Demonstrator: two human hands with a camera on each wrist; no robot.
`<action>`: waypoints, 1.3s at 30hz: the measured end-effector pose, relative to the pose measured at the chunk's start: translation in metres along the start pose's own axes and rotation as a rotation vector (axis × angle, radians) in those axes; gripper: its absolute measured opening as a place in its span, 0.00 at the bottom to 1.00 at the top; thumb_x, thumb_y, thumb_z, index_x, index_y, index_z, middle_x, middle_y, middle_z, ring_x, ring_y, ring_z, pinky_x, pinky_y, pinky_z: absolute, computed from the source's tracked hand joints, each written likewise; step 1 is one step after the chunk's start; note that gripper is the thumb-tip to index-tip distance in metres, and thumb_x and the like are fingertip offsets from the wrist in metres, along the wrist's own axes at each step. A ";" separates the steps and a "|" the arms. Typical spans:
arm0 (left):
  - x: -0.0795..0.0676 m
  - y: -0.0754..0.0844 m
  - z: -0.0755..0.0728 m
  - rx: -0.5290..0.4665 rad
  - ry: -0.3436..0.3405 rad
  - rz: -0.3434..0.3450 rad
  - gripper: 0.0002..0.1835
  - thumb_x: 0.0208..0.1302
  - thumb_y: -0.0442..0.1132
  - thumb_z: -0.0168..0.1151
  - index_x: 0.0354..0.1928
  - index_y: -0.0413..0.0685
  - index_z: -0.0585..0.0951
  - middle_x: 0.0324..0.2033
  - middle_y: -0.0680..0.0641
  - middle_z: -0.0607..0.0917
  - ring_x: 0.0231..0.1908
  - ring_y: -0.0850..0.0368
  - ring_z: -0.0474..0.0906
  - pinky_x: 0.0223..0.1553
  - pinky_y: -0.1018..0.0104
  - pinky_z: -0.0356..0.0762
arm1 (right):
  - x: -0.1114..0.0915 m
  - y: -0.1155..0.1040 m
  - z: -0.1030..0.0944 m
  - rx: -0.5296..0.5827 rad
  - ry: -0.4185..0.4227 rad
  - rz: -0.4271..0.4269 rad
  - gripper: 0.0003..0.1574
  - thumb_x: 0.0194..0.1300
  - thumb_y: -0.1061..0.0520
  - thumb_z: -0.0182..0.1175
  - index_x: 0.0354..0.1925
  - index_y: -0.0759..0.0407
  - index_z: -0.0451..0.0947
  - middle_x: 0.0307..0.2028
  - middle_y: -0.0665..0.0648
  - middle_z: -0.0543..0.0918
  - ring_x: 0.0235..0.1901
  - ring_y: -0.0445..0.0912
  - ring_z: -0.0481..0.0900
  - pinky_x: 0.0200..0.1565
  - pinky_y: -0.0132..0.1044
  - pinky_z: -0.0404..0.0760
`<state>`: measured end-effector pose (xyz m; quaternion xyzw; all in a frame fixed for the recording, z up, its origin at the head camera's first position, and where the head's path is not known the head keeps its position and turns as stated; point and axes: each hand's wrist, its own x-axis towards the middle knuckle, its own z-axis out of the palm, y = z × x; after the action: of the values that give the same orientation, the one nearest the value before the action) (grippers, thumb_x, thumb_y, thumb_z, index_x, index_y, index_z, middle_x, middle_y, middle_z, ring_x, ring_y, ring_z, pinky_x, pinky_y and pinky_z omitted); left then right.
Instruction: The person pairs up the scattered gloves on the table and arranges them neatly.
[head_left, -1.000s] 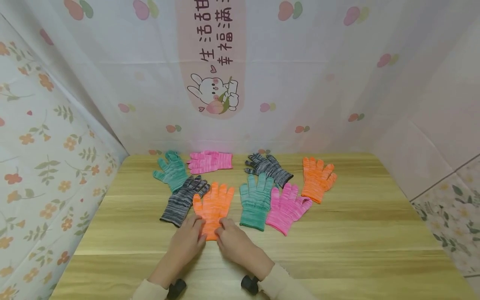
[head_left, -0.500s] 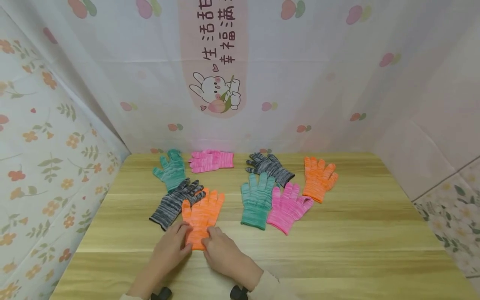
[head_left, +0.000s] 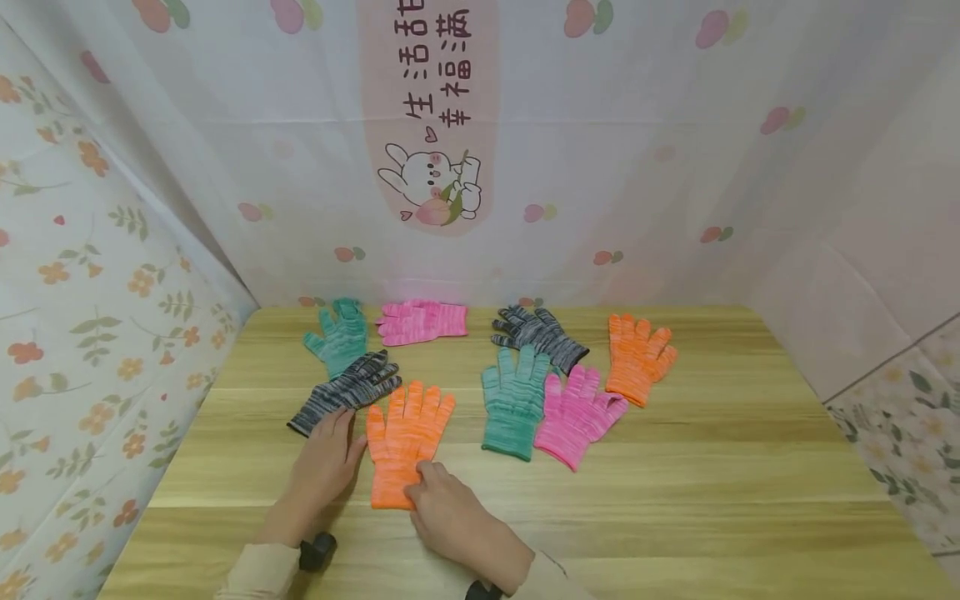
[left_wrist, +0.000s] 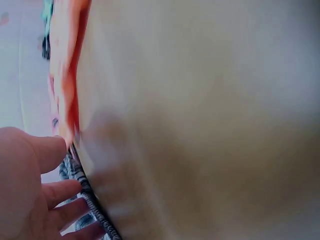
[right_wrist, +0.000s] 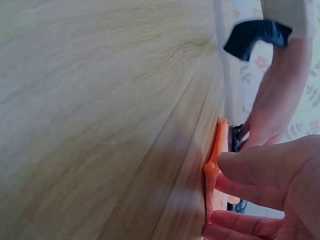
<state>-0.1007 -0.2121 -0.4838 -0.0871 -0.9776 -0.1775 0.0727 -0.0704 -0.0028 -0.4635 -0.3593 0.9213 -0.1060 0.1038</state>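
In the head view an orange knitted glove (head_left: 405, 433) lies flat on the wooden table, its fingers pointing away. My right hand (head_left: 448, 508) pinches the right edge of its cuff; the right wrist view shows the thumb beside a small bunch of orange fabric (right_wrist: 212, 168). To the left, a dark grey striped glove (head_left: 345, 390) lies slanted. My left hand (head_left: 326, 458) touches its near edge with nearly straight fingers, the thumb apart from them. The left wrist view shows those fingers against the grey knit (left_wrist: 82, 180). The undersides of both gloves are hidden.
Behind are a green glove (head_left: 343, 337) and a pink glove (head_left: 423, 322). Rightward lie another grey glove (head_left: 543, 335), a green one (head_left: 516, 404), a pink one (head_left: 573, 417) and an orange one (head_left: 637, 358). A patterned curtain (head_left: 600, 167) hangs along the table's back edge.
The orange glove has slid left and toward the person, no longer overlapping the grey one. My left hand has left it and moved to the grey glove, which has turned and shifted left.
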 end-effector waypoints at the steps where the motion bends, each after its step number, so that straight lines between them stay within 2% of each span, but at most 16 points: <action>1: 0.004 -0.003 -0.002 -0.005 -0.014 -0.007 0.24 0.66 0.38 0.53 0.57 0.23 0.67 0.56 0.26 0.70 0.58 0.31 0.65 0.60 0.41 0.63 | -0.001 0.000 0.000 0.000 0.001 -0.005 0.17 0.64 0.52 0.57 0.50 0.54 0.79 0.50 0.55 0.73 0.45 0.43 0.71 0.42 0.30 0.76; 9: 0.031 -0.026 -0.014 -0.068 -0.153 -0.083 0.25 0.68 0.39 0.49 0.58 0.23 0.66 0.60 0.23 0.63 0.60 0.26 0.59 0.60 0.36 0.59 | -0.008 0.000 -0.002 0.037 0.005 -0.013 0.15 0.64 0.53 0.57 0.49 0.53 0.80 0.51 0.55 0.72 0.49 0.44 0.71 0.47 0.31 0.77; 16: 0.030 -0.022 -0.019 -0.077 -0.216 -0.102 0.25 0.68 0.40 0.50 0.60 0.28 0.66 0.63 0.23 0.59 0.61 0.24 0.56 0.59 0.34 0.58 | -0.010 0.003 0.000 0.047 0.055 -0.074 0.16 0.66 0.56 0.54 0.50 0.52 0.80 0.55 0.55 0.73 0.55 0.46 0.70 0.55 0.33 0.75; 19: 0.024 -0.018 -0.019 -0.065 -0.209 -0.077 0.24 0.68 0.40 0.50 0.60 0.29 0.67 0.63 0.24 0.60 0.62 0.25 0.56 0.59 0.34 0.59 | -0.012 0.004 0.000 0.033 0.063 -0.101 0.16 0.66 0.56 0.54 0.51 0.52 0.80 0.56 0.55 0.72 0.57 0.47 0.69 0.57 0.34 0.73; 23: 0.010 -0.009 -0.019 -0.050 -0.131 0.005 0.22 0.65 0.35 0.53 0.57 0.27 0.69 0.61 0.26 0.64 0.61 0.27 0.60 0.59 0.36 0.61 | -0.014 0.005 0.001 0.026 0.068 -0.114 0.17 0.65 0.56 0.55 0.52 0.52 0.79 0.57 0.55 0.72 0.58 0.47 0.69 0.58 0.35 0.73; 28: -0.013 0.012 -0.018 -0.027 -0.067 0.085 0.23 0.60 0.34 0.59 0.56 0.30 0.70 0.59 0.29 0.68 0.59 0.31 0.65 0.57 0.41 0.67 | -0.014 0.005 0.002 0.035 0.061 -0.095 0.18 0.65 0.56 0.55 0.53 0.52 0.78 0.58 0.54 0.71 0.59 0.47 0.68 0.57 0.35 0.73; 34: -0.043 0.041 -0.016 0.022 -0.072 0.095 0.26 0.54 0.40 0.67 0.54 0.37 0.73 0.55 0.35 0.73 0.53 0.37 0.71 0.52 0.47 0.73 | -0.014 0.005 0.002 0.027 0.046 -0.082 0.19 0.65 0.54 0.56 0.54 0.50 0.77 0.59 0.53 0.70 0.59 0.46 0.68 0.55 0.35 0.75; 39: -0.056 0.049 -0.012 0.054 -0.127 0.039 0.25 0.55 0.43 0.66 0.53 0.38 0.75 0.52 0.38 0.75 0.51 0.41 0.73 0.51 0.49 0.74 | -0.014 0.005 0.001 0.033 0.043 -0.082 0.20 0.64 0.54 0.56 0.55 0.50 0.77 0.59 0.53 0.70 0.59 0.46 0.67 0.56 0.35 0.74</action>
<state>-0.0351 -0.1791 -0.4657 -0.1152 -0.9827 -0.1438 0.0165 -0.0634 0.0097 -0.4643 -0.3927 0.9060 -0.1330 0.0855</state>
